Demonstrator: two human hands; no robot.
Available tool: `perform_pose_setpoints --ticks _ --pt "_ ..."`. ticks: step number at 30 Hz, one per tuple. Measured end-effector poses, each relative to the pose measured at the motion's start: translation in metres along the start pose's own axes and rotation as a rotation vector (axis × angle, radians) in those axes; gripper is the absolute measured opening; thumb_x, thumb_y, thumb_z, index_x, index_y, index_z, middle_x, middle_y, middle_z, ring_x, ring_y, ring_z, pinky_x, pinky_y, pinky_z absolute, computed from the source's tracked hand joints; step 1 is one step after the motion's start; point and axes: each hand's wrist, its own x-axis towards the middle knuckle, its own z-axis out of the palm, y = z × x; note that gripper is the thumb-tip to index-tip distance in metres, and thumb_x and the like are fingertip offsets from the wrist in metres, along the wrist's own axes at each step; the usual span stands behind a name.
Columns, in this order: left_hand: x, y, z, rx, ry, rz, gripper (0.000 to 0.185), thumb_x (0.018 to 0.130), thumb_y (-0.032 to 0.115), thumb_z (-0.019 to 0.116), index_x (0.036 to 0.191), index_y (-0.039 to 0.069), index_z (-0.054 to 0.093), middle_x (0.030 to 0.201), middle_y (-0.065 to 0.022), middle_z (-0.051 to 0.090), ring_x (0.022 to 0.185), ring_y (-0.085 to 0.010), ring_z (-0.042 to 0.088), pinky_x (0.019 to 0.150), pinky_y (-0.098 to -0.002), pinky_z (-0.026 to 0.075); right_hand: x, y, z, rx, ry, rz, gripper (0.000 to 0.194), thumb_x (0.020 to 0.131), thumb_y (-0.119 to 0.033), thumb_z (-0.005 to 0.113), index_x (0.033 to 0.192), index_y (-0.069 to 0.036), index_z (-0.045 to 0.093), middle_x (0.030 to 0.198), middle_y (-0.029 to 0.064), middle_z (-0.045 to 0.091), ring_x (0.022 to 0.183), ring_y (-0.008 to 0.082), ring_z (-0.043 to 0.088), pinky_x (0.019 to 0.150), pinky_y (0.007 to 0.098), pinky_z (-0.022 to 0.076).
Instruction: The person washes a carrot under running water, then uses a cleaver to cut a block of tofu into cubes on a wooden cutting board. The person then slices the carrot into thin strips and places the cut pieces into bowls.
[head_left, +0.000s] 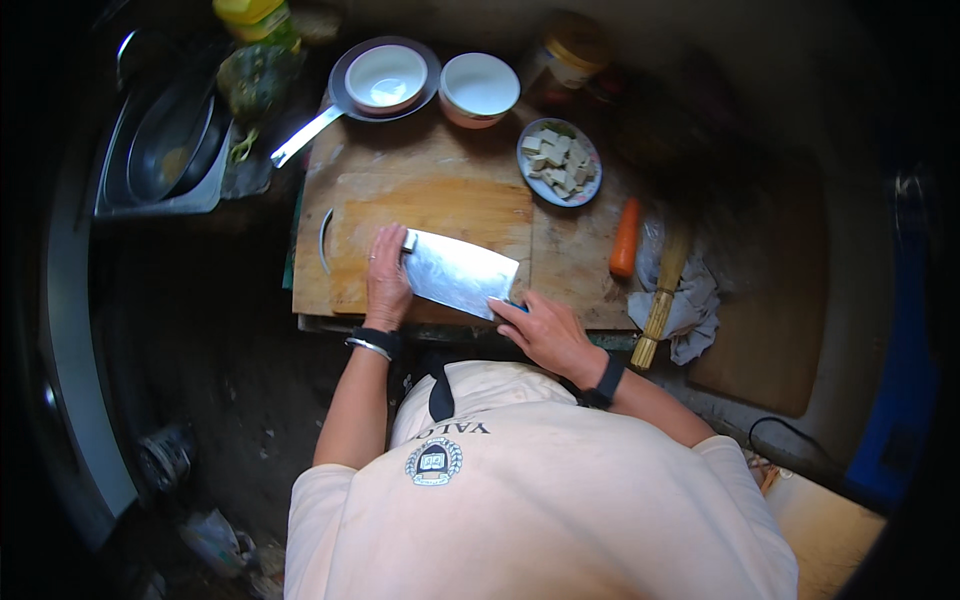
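My right hand (544, 330) holds a wide metal cleaver (461, 274) at its right end, with a finger against the blade and a bit of blue showing by the grip. The blade lies over the front of a wooden cutting board (435, 202). At the blade's left end is my left hand (388, 277), fingers close together beside a small pale block (409, 240); whether it grips the block or the blade cannot be told. Pale cubes, seemingly tofu, fill a plate (534, 184) behind. A whole carrot (625, 240) lies to the right.
Behind the board stand a bowl (386, 79) in a frying pan (300, 139), another bowl (480, 86) and a lidded tub (574, 56). A green squash (256, 79) and a sink (112, 172) are at left. A bamboo brush (660, 300) rests on a cloth (697, 322) at right.
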Motion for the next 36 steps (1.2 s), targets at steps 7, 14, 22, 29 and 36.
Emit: perform_pose_setpoints --ticks 7,14,22,29,36 --pt "0.034 0.108 0.071 -0.223 -0.412 0.180 0.070 0.074 -0.015 0.055 0.136 0.015 0.048 0.147 -0.0191 0.036 0.138 -0.0412 0.029 0.113 -0.0457 0.030 -0.088 0.049 -0.055 -0.060 0.056 0.320 0.040 0.085 -0.026 0.068 0.124 -0.021 0.061 0.087 0.0117 0.055 0.073 0.0287 0.061 0.062 0.0381 0.0507" --pt "0.115 0.146 0.157 -0.055 -0.488 0.433 0.060 0.079 -0.014 0.049 0.129 0.017 0.057 0.142 -0.0188 0.044 0.128 -0.0383 0.046 0.104 -0.0401 0.043 -0.106 0.131 -0.076 -0.095 0.279 0.326 0.039 0.082 -0.021 0.071 0.121 -0.019 0.063 0.084 0.0118 0.054 0.071 0.0305 0.061 0.061 0.0410 0.0504" --pt "0.143 0.164 0.181 0.138 -0.180 0.273 0.060 0.082 -0.009 0.050 0.137 0.014 0.047 0.140 -0.0265 0.039 0.120 -0.0396 0.049 0.101 -0.0417 0.042 -0.128 0.173 -0.068 0.050 0.313 0.462 0.041 0.082 -0.020 0.071 0.122 -0.018 0.062 0.084 0.0084 0.056 0.074 0.0293 0.061 0.062 0.0400 0.0500" --pt "0.011 0.244 0.154 -0.790 -0.951 -0.856 0.051 0.094 0.052 0.053 0.113 0.005 0.059 0.098 -0.0048 0.065 0.090 -0.0147 0.061 0.081 -0.0306 0.047 -0.134 0.158 -0.046 0.323 0.570 0.449 0.051 0.080 -0.014 0.071 0.127 -0.014 0.051 0.098 0.0139 0.060 0.083 0.0354 0.062 0.067 0.0428 0.0511" --pt "-0.007 0.267 0.139 -1.222 -0.645 -0.797 0.036 0.094 0.012 0.059 0.126 -0.002 0.052 0.119 -0.0127 0.062 0.110 -0.0235 0.060 0.098 -0.0371 0.047 -0.146 0.177 -0.032 0.617 0.572 0.340 0.047 0.079 -0.016 0.072 0.118 -0.004 0.049 0.107 0.0188 0.061 0.097 0.0378 0.060 0.082 0.0421 0.0495"
